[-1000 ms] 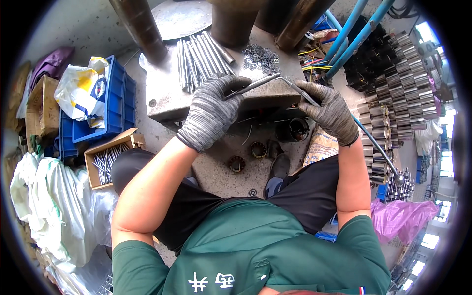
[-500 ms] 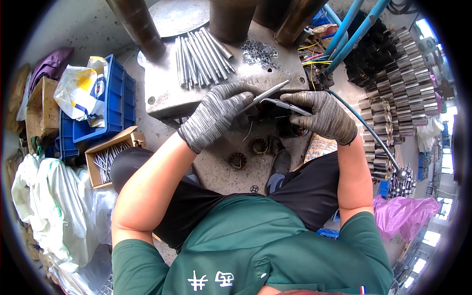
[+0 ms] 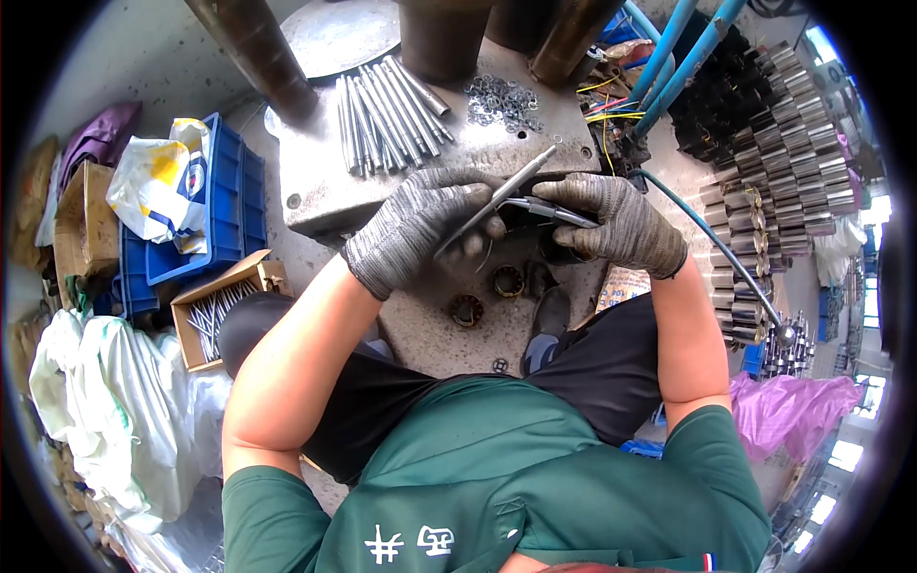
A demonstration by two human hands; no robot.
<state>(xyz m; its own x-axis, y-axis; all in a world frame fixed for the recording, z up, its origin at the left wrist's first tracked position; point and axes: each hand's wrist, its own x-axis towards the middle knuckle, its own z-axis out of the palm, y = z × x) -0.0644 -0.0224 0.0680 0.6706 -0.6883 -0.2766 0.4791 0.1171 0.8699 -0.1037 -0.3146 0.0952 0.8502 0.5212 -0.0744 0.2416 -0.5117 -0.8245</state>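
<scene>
Item: metal rod (image 3: 525,174), slim and grey, held slantwise over the front edge of the worktable (image 3: 310,186), toward the right front corner; upper end pointing away and right, lower end showing below the palm.

Left hand (image 3: 420,229): gloved, closed on the rod between thumb and fingers.

Right hand (image 3: 623,227): gloved, clamped on a silver hand tool (image 3: 554,211), pliers-like, tip at the rod's shaft. Contact between tip and rod: cannot tell. Ring on either: too small to tell.

Stock: bundle of rods (image 3: 387,119), left half of the worktable; heap of small rings (image 3: 503,103), right of the bundle, toward the rear edge.

Step in hand, as judged: working the tool at the rod. Next move, as judged: calls for a steady rod and a tool tip lined up with it.

Change against one second earlier: rod steeper, its lower end now exposed; tool lying flatter, tip beside the shaft instead of at the rod's far end; right hand somewhat nearer the body. Bundle and heap unchanged.
</scene>
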